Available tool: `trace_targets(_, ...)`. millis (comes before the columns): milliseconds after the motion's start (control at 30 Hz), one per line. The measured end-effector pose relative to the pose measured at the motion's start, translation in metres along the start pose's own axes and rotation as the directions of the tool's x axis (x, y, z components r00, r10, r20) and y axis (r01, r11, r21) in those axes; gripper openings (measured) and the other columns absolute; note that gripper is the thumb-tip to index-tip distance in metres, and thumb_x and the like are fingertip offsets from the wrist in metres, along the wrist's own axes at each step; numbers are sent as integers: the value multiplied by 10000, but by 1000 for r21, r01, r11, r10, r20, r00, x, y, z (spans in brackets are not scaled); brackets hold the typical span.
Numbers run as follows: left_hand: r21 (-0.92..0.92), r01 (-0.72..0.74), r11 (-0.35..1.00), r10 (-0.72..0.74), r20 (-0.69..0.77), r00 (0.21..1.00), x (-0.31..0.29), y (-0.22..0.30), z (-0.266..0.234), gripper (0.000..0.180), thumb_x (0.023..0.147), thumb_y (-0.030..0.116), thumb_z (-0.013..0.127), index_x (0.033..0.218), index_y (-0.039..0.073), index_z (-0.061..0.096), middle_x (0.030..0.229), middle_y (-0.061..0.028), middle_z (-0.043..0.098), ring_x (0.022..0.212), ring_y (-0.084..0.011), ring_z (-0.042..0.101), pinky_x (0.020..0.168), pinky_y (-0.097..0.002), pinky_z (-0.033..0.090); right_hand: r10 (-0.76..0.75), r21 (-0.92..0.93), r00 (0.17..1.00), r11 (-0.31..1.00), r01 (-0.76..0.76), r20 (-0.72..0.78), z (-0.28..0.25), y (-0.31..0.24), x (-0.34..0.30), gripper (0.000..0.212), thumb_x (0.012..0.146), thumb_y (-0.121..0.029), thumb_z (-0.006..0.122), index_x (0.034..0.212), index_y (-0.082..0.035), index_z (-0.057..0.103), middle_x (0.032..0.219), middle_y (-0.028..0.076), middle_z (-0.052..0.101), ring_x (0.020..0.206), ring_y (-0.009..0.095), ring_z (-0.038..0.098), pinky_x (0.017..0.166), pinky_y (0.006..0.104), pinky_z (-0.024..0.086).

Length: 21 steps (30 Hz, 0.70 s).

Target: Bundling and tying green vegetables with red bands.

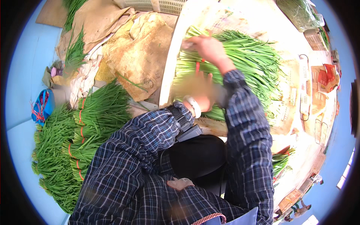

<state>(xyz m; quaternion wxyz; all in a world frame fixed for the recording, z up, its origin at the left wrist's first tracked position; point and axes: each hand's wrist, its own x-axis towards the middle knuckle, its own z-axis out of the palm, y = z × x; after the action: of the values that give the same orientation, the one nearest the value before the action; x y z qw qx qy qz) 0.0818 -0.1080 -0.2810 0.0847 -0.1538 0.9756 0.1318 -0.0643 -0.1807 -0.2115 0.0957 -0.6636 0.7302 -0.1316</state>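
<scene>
Long green garlic chives (243, 56) lie in a pale crate (170, 63), their whitish stalk ends toward its left wall. A red band (197, 67) shows around some of the stalks. My right hand (210, 48) is over the far stalk ends, fingers bent and closed. Something whitish is at its fingertips, too unclear to name. Nearer to me, my left hand (202, 98) rests against the stalks, a white bracelet (193, 106) at its wrist. A blurry smudge covers part of this hand, but two fingers show stretched out and apart on the chives.
Red-banded chive bunches (80, 138) are piled at my left, beside a blue bag (44, 106) of reddish ties. Stained brown sacking (140, 52) covers the far left. A pale plastic crate (168, 5) stands at the back; a clear-wrapped green bundle (300, 15) lies far right.
</scene>
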Motion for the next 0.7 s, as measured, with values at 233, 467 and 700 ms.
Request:
trace_targets(233, -166, 57, 984, -25, 190, 981, 5, 1, -74, 518, 763, 368, 720, 1197, 101, 623, 1439, -203, 401, 1331, -403, 369, 938, -637, 408, 266, -179, 953, 954, -239, 143, -40, 40, -72, 270, 898, -164, 509, 1072, -248, 698, 968, 100, 688, 898, 295, 669, 767, 426, 534)
trace_targets(467, -169, -56, 984, -4, -333, 943, 135, -17, -110, 960, 721, 632, 692, 1410, 34, 391, 1437, -211, 409, 1325, -348, 408, 1053, -531, 348, 859, 669, 477, 465, -580, -184, -195, 10, -313, 248, 915, -47, 611, 1161, -21, 624, 827, -15, 625, 735, 89, 569, 602, 230, 464)
trace_targets(700, -94, -275, 957, 275, -16, 961, 133, -13, -54, 765, 869, 520, 599, 1448, 81, 359, 1361, -219, 504, 1203, -375, 524, 989, -443, 426, 852, 887, -352, 241, -394, -388, -221, -145, -595, 304, 950, -124, 570, 1242, -43, 591, 761, -43, 513, 639, 29, 482, 496, 199, 433)
